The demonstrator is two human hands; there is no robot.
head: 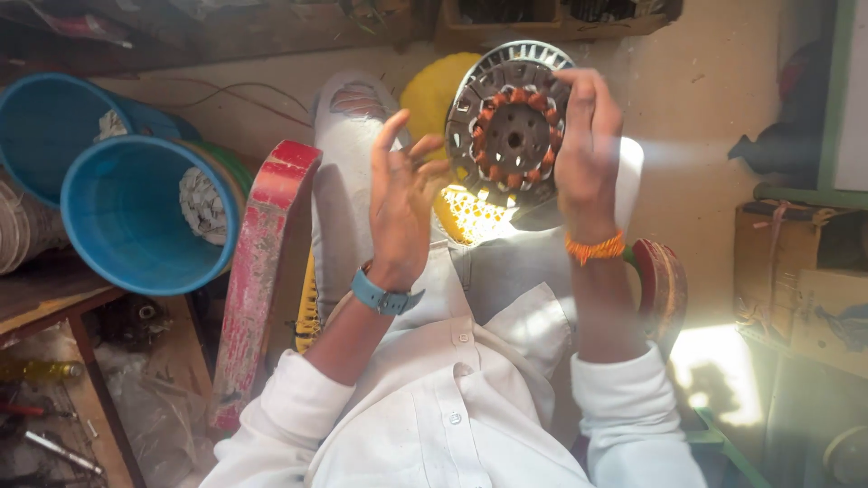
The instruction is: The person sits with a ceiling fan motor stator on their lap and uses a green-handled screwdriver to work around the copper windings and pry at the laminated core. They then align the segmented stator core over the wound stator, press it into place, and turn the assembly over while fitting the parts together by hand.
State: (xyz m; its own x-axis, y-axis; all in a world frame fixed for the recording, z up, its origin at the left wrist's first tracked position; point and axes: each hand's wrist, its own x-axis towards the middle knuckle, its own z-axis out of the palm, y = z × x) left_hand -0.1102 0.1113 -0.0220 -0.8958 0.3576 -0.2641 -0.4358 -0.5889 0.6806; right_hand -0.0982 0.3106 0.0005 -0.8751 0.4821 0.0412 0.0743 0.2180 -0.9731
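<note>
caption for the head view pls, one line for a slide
Right hand holds up a round metal motor stator with orange windings; open left hand beside it, blue buckets left.

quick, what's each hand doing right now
Left hand: open, fingers spread, holding nothing.
Right hand: gripping the round metal motor stator by its edge.

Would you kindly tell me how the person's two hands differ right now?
The right hand grips the round metal stator by its rim; the left hand holds nothing, fingers spread beside it. The right hand sits higher in view than the left hand. The right wrist wears an orange thread band; the left wrist wears a blue watch. Both are bare, raised, and come out of white sleeves.
</note>
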